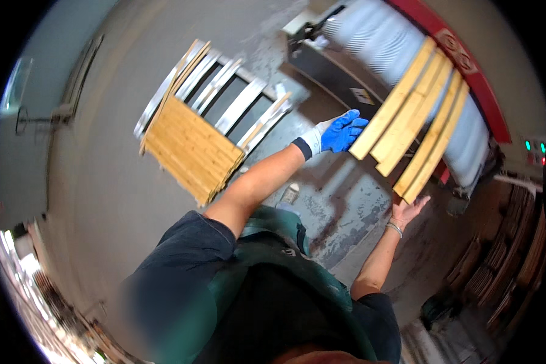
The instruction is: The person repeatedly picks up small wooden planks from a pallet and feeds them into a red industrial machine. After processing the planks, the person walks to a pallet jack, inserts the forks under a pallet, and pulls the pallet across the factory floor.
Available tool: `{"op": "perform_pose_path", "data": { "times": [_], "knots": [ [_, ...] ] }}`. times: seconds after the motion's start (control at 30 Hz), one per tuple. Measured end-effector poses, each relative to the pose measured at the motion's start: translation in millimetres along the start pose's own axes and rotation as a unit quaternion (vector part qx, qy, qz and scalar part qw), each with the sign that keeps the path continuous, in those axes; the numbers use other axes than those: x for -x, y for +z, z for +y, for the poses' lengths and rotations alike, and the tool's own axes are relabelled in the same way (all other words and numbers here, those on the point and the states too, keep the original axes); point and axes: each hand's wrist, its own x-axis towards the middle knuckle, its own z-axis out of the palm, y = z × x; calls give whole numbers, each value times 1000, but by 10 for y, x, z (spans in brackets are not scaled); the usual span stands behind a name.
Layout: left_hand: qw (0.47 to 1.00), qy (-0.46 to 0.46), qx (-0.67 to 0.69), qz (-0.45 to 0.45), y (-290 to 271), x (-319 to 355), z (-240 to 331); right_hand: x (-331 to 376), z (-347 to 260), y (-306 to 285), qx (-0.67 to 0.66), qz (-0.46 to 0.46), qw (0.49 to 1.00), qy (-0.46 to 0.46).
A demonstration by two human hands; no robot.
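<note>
Several long, pale yellow wooden slats (414, 112) lie side by side on the grey ribbed rollers of a machine, their near ends sticking out toward me. My left hand (341, 132), in a blue-coated glove, is beside the end of the leftmost slat. Its fingers are stretched out and nothing shows in them. My right hand (408, 209) is bare, with a band round the wrist. It is at the ends of the rightmost slats, fingers spread; whether it bears any of their weight, I cannot tell.
The machine's grey rollers (370, 42) run under a red beam (497, 115). To the left, a slatted metal rack (239, 109) carries a block of wooden slats (191, 148) laid side by side. Stacked boards (506, 255) stand at the far right. One shoe (290, 193) shows on the worn floor.
</note>
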Motion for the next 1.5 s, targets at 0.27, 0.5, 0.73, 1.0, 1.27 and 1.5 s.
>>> {"op": "perform_pose_path", "data": {
  "times": [0.27, 0.5, 0.73, 1.0, 1.27, 1.5],
  "knots": [
    [947, 151, 190, 210, -1569, 2998, -1349, -98, 2035, -1715, -128, -164, 864, 459],
    [801, 232, 159, 529, -2170, 5618, -2671, -71, 5224, -978, 515, -79, 712, 470],
    [664, 157, 35, 730, -2059, 6871, -3222, -1117, 8341, -1277, 721, -484, 480, 125],
    [623, 219, 242, 711, -1982, 6586, -3924, -866, 9288, -864, 706, -396, 525, 265],
    [658, 134, 149, 726, -1916, 6562, -3574, -654, 8596, -75, 688, -442, 455, 353],
    [589, 180, -310, 724, -1782, 6077, -2475, 331, 6937, 509, 777, -357, 462, 235]
  ]
}}
